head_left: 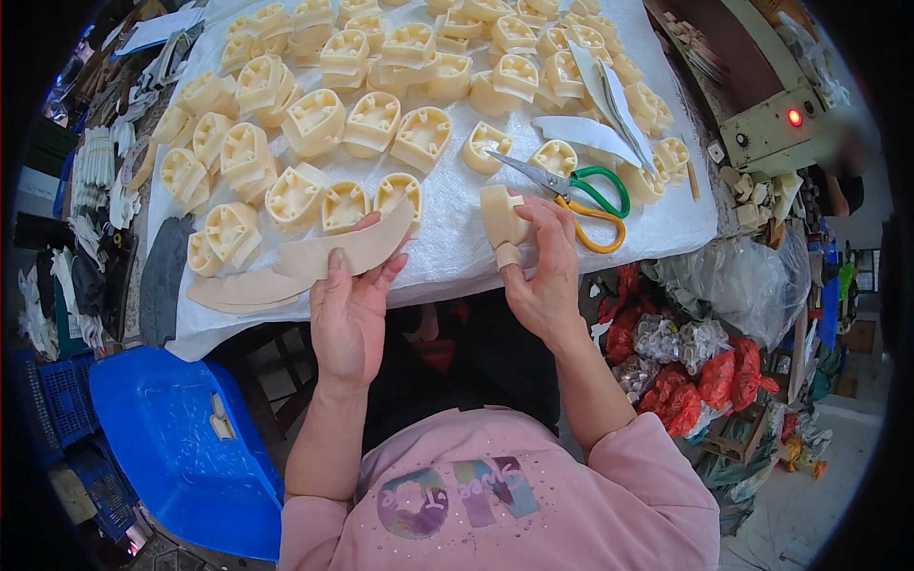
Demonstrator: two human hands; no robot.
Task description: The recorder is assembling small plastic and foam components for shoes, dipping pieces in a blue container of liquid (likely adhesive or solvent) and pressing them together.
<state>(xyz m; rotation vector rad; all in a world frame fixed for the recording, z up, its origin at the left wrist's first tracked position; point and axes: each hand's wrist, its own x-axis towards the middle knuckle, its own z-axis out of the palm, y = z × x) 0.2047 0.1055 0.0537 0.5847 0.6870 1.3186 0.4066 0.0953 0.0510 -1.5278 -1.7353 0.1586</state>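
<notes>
My left hand pinches a curved beige strip, thin like leather, raised over the table's near edge. My right hand grips a cream plastic shoe heel between thumb and fingers; a beige wrap covers the thumb. Just beyond that hand lie scissors with one green and one yellow handle, blades pointing left. More beige strips rest at the near left corner. Several cream hollow heels stand across the white-covered table, open sides mostly up.
Pale curved strips lie among the heels at right, near a thin brown stick. Dark grey strips hang over the left edge. A blue plastic tub stands below left. Red bags sit below right; a machine with a lit red lamp stands beyond.
</notes>
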